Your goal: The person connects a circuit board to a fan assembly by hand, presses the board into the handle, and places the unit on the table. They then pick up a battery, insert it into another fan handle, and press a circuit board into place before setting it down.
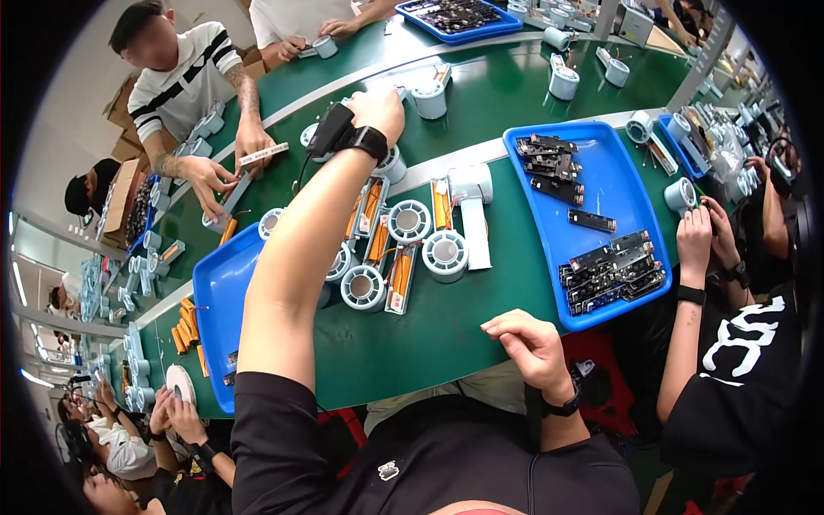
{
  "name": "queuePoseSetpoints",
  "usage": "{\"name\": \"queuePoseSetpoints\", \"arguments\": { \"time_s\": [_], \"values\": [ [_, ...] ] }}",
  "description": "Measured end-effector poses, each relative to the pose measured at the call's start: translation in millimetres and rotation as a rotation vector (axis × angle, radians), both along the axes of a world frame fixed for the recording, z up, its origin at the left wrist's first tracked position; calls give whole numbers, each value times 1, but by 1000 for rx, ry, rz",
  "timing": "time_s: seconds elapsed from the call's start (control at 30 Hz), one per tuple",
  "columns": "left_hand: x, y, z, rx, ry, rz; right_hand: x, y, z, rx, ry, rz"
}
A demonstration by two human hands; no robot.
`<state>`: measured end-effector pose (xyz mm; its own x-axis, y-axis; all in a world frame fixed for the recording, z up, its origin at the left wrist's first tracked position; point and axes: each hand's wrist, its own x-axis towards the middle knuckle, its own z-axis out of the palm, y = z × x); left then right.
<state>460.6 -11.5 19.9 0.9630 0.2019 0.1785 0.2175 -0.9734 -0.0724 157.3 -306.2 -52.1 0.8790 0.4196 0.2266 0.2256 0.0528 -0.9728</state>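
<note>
My left hand [378, 116] reaches far over the green table, with a black strapped device and a band at its wrist. Its fingers are mostly hidden behind the back of the hand, so their grip does not show. Just right of it stands a light-blue fan housing [429, 101]. Under and beside my left forearm lie several round-headed fan housings [362, 287], with orange battery packs [401, 273] in their handles. My right hand [532, 348] hovers by the near table edge, fingers loosely bent, thumb apart, nothing visible in it.
On the right a blue tray [539, 257] holds several black circuit boards [601, 273]. Another blue tray [210, 300] lies left, partly behind my arm, beside loose orange batteries [183, 326]. Across the table a co-worker's hands [210, 184] handle a part; another person's hands [697, 232] work at right.
</note>
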Motion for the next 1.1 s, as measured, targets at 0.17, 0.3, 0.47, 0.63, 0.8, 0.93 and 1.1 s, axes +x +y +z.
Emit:
{"name": "queuePoseSetpoints", "arguments": {
  "time_s": [0.17,0.3,0.47,0.63,0.8,0.93,1.1],
  "values": [
    [22,-32,-9,153,-89,-357,0,-2,2,-19,27,18],
    [45,-46,-12,-54,7,-529,3,-3,4,-12,56,0],
    [52,-52,-9,-344,90,-598,-1,1,0,0,53,-17],
    [-48,-120,17,-417,-106,-951,2,-5,1,-21,-15,-43],
    [-151,-136,29,-350,91,-1002,4,-1,4,10,14,0],
    [-172,-126,20,-316,221,-981,0,2,3,-14,-47,-21],
    [-174,-123,33,-280,248,-968,-1,1,3,-10,-11,-38]
  ]
}}
